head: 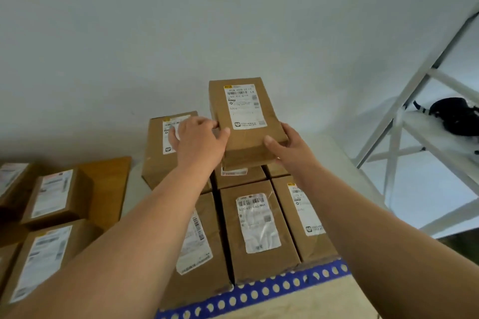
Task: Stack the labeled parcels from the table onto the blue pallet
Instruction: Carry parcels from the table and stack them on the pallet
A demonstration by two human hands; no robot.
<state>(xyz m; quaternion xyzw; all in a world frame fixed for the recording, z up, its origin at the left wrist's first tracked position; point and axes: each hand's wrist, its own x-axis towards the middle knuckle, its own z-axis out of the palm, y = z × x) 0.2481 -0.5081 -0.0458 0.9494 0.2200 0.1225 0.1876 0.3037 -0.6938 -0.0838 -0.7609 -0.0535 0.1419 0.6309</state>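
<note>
Both hands, left and right, are gripping a labelled brown cardboard parcel, fingers curled around its sides; it is hovering above stacked brown parcels.

From my remote seat, the parcel gripped between both bare hands reads as matt brown cardboard, slightly creased, with a smooth white paper label on its top face. I see clear glossy tape glinting just below that label. Below the held parcel, the stacked boxes are the same dull kraft cardboard; one label there shines under wrinkled plastic film. Beneath those boxes I see a blue strip with round punched holes, painted and fairly matt, probably metal. Right of the held parcel, the white rack looks like smooth painted metal. Behind it, the wall is flat matt paint.
</note>
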